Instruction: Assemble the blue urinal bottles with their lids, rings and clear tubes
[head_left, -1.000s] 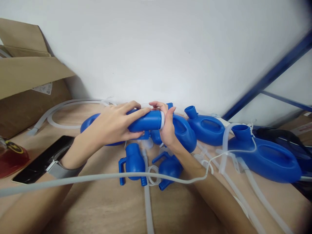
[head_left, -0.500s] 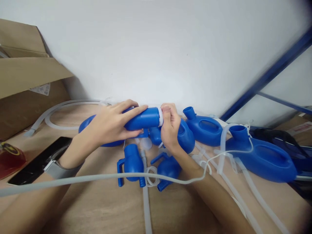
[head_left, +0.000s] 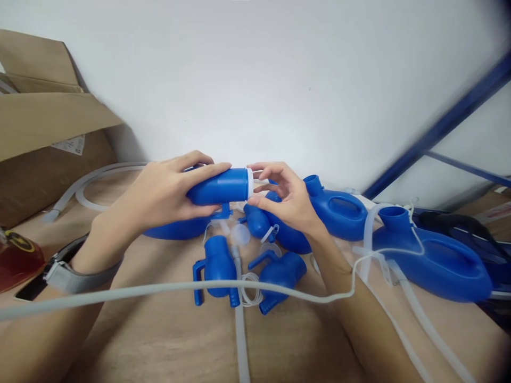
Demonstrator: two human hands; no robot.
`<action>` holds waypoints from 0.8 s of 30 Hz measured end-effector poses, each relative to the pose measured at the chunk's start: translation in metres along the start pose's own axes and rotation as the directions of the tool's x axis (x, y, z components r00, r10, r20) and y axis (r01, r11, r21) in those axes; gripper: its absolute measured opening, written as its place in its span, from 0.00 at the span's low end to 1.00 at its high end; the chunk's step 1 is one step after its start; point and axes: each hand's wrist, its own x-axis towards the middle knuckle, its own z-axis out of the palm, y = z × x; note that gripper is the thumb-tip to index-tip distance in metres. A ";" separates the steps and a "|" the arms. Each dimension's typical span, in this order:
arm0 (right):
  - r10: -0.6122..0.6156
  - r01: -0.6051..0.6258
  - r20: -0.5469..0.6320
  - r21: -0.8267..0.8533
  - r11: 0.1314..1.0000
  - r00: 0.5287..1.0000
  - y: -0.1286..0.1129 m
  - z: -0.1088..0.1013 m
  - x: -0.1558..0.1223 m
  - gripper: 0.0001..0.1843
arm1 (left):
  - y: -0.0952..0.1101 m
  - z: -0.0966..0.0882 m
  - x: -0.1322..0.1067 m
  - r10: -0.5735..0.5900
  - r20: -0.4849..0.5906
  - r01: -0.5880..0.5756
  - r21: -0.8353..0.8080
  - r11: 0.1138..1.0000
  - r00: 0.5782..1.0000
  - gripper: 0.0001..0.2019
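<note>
My left hand (head_left: 171, 183) is wrapped round a blue plastic bottle part (head_left: 219, 186), held on its side above the table. A white ring-shaped cap (head_left: 250, 183) sits on its right end. At that cap is my right hand (head_left: 285, 194), its fingers spread and curved. The right thumb is at the cap's lower edge; whether it presses on it I cannot tell. Just below stand two small blue pieces with side handles, a left one (head_left: 219, 266) and a right one (head_left: 282, 274). Behind the right hand lies a blue bottle (head_left: 291, 234), partly hidden.
Two blue urinal-like bottles, one nearer the wall (head_left: 343, 215) and one farther right (head_left: 435, 260), lie on the table (head_left: 167, 340). Clear tubing (head_left: 242, 340) runs across it. A white cord (head_left: 159, 289) crosses in front. An open carton (head_left: 48, 175) and a phone (head_left: 30, 290) are left.
My right hand's fingers have opened from a closed grip at the white cap. The blue part has shifted slightly left in my left hand.
</note>
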 end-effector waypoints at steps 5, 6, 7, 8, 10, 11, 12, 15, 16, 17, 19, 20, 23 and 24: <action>-0.063 0.063 0.012 -0.050 0.997 0.998 0.006 -0.002 0.000 0.28 | -0.001 0.000 0.001 -0.009 0.028 0.010 -0.025 1.000 1.000 0.34; -0.092 0.094 0.030 -0.067 0.993 0.995 0.006 -0.004 0.001 0.26 | -0.001 0.000 0.001 -0.006 0.028 0.007 -0.039 0.999 1.000 0.34; -0.114 0.118 0.050 -0.081 0.990 0.992 0.006 -0.006 0.001 0.26 | -0.001 -0.001 0.001 -0.003 0.031 0.005 -0.054 0.999 1.000 0.35; -0.125 0.131 0.070 -0.095 0.987 0.990 0.005 -0.008 0.001 0.26 | -0.001 -0.002 0.001 0.000 0.034 0.002 -0.071 0.997 0.999 0.35; -0.123 0.137 0.115 -0.127 0.982 0.986 0.002 -0.012 0.000 0.28 | -0.001 -0.003 0.001 0.008 0.043 -0.003 -0.106 0.994 0.999 0.36; -0.116 0.135 0.133 -0.148 0.980 0.984 0.001 -0.013 0.000 0.29 | -0.001 -0.003 0.001 0.012 0.050 -0.006 -0.120 0.993 0.999 0.36; -0.110 0.133 0.141 -0.169 0.977 0.984 -0.001 -0.014 0.000 0.29 | -0.002 -0.003 0.001 0.015 0.058 -0.007 -0.130 0.991 0.998 0.36; -0.121 0.147 0.134 -0.204 0.968 0.984 -0.003 -0.015 -0.001 0.27 | -0.001 -0.003 0.002 0.016 0.076 -0.005 -0.144 0.990 0.997 0.36; -0.131 0.157 0.132 -0.209 0.965 0.983 -0.003 -0.015 -0.001 0.27 | -0.001 -0.003 0.002 0.012 0.078 0.000 -0.149 0.989 0.997 0.36; -0.142 0.169 0.136 -0.213 0.962 0.980 -0.003 -0.015 -0.001 0.27 | -0.001 -0.004 0.002 0.008 0.078 0.004 -0.157 0.988 0.997 0.36; -0.159 0.190 0.150 -0.225 0.956 0.976 -0.003 -0.015 -0.001 0.29 | -0.001 -0.004 0.002 0.008 0.080 0.007 -0.178 0.984 0.997 0.37; -0.163 0.196 0.155 -0.231 0.953 0.974 -0.002 -0.015 -0.001 0.29 | -0.001 -0.005 0.002 0.010 0.085 0.006 -0.189 0.982 0.996 0.37; -0.170 0.204 0.159 -0.236 0.950 0.973 -0.002 -0.016 -0.002 0.30 | 0.000 -0.006 0.003 0.023 0.084 -0.005 -0.211 0.977 0.996 0.37; -0.176 0.210 0.158 -0.237 0.949 0.972 -0.002 -0.016 -0.002 0.30 | 0.000 -0.007 0.003 0.025 0.081 -0.007 -0.215 0.977 0.996 0.37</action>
